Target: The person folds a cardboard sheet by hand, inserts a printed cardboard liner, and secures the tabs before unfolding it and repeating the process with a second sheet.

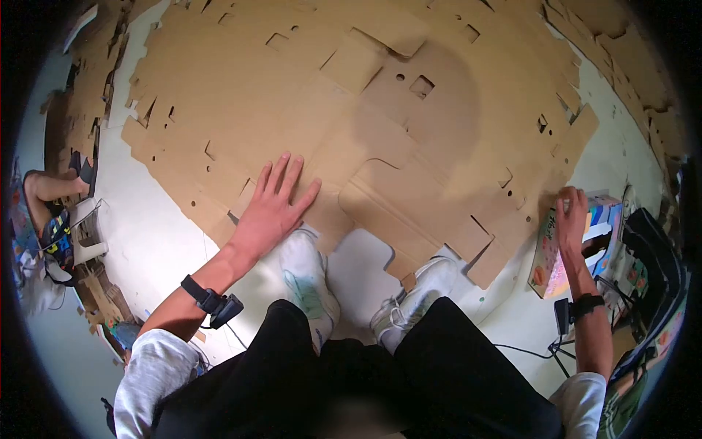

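Note:
A large sheet of brown flattened cardboard [241,95], with cut slots, holes and folded flaps, covers the floor in front of me. My left hand [272,208] lies palm down near its front edge, fingers stretched and spread, holding nothing. Off to the right, my right hand [571,219] has its fingers curled over the top of a colourful printed box [543,267] that stands beside the cardboard. The fingertips on the box are partly hidden. Each wrist wears a black strap with a small device.
My white shoes [307,274] stand at the cardboard's front edge. Another person's leg [55,186] shows at the far left. A black cable [523,351] and a small tripod [559,355] are near my right forearm. More cardboard [629,58] lies at the upper right.

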### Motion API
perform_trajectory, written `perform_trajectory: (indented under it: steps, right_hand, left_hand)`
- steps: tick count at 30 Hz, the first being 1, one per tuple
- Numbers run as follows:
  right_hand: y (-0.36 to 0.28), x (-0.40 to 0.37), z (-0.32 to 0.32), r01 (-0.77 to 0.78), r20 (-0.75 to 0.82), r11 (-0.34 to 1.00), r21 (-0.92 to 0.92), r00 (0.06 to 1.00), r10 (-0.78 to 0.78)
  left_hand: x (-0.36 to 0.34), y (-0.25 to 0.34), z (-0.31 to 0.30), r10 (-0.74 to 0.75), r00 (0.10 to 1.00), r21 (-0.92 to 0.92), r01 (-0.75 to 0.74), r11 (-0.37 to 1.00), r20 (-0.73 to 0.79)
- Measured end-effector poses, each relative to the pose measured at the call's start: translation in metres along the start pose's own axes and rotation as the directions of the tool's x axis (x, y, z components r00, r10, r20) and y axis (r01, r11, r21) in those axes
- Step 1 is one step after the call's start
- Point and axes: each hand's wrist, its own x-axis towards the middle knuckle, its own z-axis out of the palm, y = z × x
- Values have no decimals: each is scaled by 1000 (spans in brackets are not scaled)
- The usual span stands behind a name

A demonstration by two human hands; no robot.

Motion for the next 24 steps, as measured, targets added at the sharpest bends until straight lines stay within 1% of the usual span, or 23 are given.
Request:
perform_trajectory:
  steps: [2, 3, 6, 8, 9, 10, 12, 13, 15, 16, 18, 19, 20, 21, 22, 23, 24]
  right_hand:
    - [-20, 12, 7, 18, 79, 985, 170, 996, -32]
    - [-32, 17, 13, 8, 94, 967, 254, 995, -33]
    - [-69, 37, 29, -95, 264, 898, 430, 964, -25]
    - [-112, 51, 30, -223, 375, 788, 573, 927, -10]
    - [-130, 62, 32, -286, 421, 721, 631, 907, -9]
    - [-142, 72, 38, -274, 440, 697, 663, 896, -66]
    - [-164, 94, 49, -250, 455, 637, 729, 872, -179]
    - [-177, 103, 55, -285, 465, 584, 760, 866, -182]
    - [-196, 115, 65, -352, 487, 477, 805, 851, -195]
    - [-199, 120, 69, -341, 502, 552, 761, 848, -169]
    - [-206, 130, 78, -308, 522, 685, 660, 844, -123]
    - [-208, 130, 79, -299, 502, 674, 675, 856, -124]
    - [-207, 127, 80, -292, 484, 663, 689, 866, -122]
    - [-206, 125, 80, -286, 466, 652, 702, 877, -117]
    - [-206, 125, 79, -288, 471, 654, 699, 874, -118]
    - [-206, 124, 79, -292, 477, 656, 696, 871, -119]
    - [-206, 123, 78, -297, 484, 658, 692, 867, -118]
  left_hand:
    - [-2, -2, 7, 53, 997, 37, -51, 998, -47]
    - [-4, -6, 10, 79, 994, 58, -75, 996, -70]
    - [-15, -19, 8, 126, 992, -51, -127, 991, -21]
    - [-24, -37, 11, 56, 979, -231, -102, 967, -198]
    - [-24, -43, 12, 11, 958, -314, -104, 944, -286]
    - [-23, -39, 5, -56, 948, -391, -75, 917, -314]
    - [-12, -27, -19, -188, 915, -531, -33, 847, -357]
    - [-7, -21, -17, -259, 887, -569, -5, 822, -382]
    - [-2, -7, -30, -360, 882, -562, 140, 815, -303]
    - [-2, -6, -36, -416, 869, -554, 214, 804, -268]
    - [-8, -11, -40, -555, 814, -689, 303, 658, -172]
    - [-10, -13, -44, -613, 782, -746, 339, 573, -116]
    - [-13, -12, -52, -702, 711, -859, 378, 344, 32]
    - [-12, -10, -73, -745, 638, -917, 388, 94, 194]
    - [-11, -8, -84, -741, 566, -914, 371, -162, 361]
    - [-15, -13, -62, -756, 620, -978, 142, -156, 210]
    - [-13, -9, -70, -769, 612, -982, 125, -139, 187]
